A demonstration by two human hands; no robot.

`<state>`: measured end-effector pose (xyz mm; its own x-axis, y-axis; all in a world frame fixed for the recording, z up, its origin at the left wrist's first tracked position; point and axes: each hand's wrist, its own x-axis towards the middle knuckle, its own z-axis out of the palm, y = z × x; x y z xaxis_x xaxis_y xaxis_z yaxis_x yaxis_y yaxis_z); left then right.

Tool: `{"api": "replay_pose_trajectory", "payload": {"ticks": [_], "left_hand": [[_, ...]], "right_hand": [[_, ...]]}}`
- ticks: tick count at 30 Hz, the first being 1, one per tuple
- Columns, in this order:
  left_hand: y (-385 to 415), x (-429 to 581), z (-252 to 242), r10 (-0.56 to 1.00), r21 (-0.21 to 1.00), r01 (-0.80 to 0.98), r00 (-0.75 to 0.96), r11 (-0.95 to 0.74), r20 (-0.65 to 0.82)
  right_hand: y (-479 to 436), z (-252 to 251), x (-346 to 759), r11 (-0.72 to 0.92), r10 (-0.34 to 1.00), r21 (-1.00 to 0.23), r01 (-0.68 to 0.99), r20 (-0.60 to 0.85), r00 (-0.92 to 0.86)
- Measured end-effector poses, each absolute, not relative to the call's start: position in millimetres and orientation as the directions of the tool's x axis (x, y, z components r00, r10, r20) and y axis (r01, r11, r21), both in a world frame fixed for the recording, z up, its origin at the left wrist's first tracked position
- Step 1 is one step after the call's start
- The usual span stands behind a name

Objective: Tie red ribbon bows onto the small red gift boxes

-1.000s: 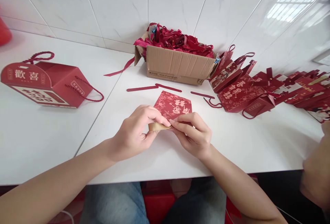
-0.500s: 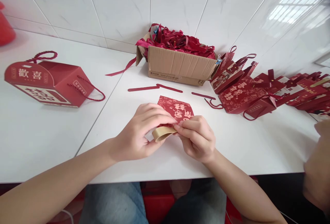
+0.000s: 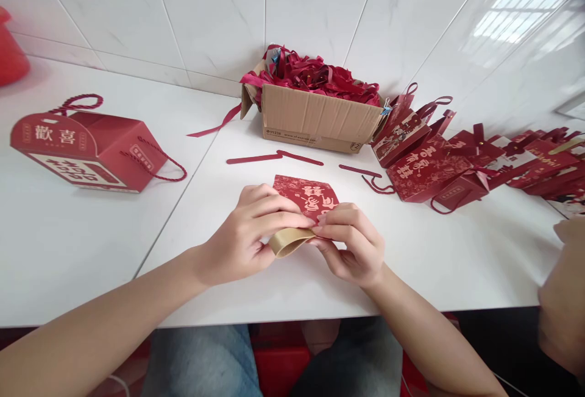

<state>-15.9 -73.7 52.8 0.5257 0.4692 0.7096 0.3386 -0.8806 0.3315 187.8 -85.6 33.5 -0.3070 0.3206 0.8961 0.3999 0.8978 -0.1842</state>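
A red gift box (image 3: pixel 304 193) with pale pink characters lies tilted between my hands, its printed face up. From its near end a gold strap (image 3: pixel 289 241) curves out in a loop. My left hand (image 3: pixel 249 232) is closed on the box's near left edge, its fingertips over the printed face and its thumb beside the loop. Pinched at the strap's base, the near edge of the box is also in my right hand (image 3: pixel 351 245). The fingers hide the spot where strap and box meet.
Red ribbons fill a cardboard carton (image 3: pixel 320 114) by the wall. Dark red strips (image 3: pixel 299 158) lie before it. A finished-looking red box with rope handles (image 3: pixel 91 147) sits left; several red gift boxes (image 3: pixel 425 165) crowd the right. Another person's arm (image 3: pixel 564 299) shows at the right edge.
The red gift box has shifted slightly left and tilted a little. The gold loop looks wider open, and my right fingers have spread a bit along the near edge.
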Motion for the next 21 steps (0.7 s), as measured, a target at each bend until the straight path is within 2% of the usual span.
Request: {"api": "replay_pose_trajectory", "payload": {"ticks": [10, 17, 21], "left_hand": [[-75.1, -14.8, 53.3, 0.455, 0.326, 0.322, 0.529, -0.889, 0.716], [-78.5, -12.1, 51.6, 0.444, 0.296, 0.355, 0.474, -0.887, 0.761], [-78.2, -11.8, 49.4, 0.444, 0.293, 0.364, 0.459, -0.884, 0.769]], "right_hand": [[-86.5, 32.8, 185.7, 0.905, 0.248, -0.106, 0.411, 0.918, -0.309], [-90.2, 33.8, 185.2, 0.899, 0.236, -0.072, 0.431, 0.91, -0.34], [-90.0, 38.3, 186.8, 0.896, 0.298, -0.129, 0.425, 0.885, -0.358]]}}
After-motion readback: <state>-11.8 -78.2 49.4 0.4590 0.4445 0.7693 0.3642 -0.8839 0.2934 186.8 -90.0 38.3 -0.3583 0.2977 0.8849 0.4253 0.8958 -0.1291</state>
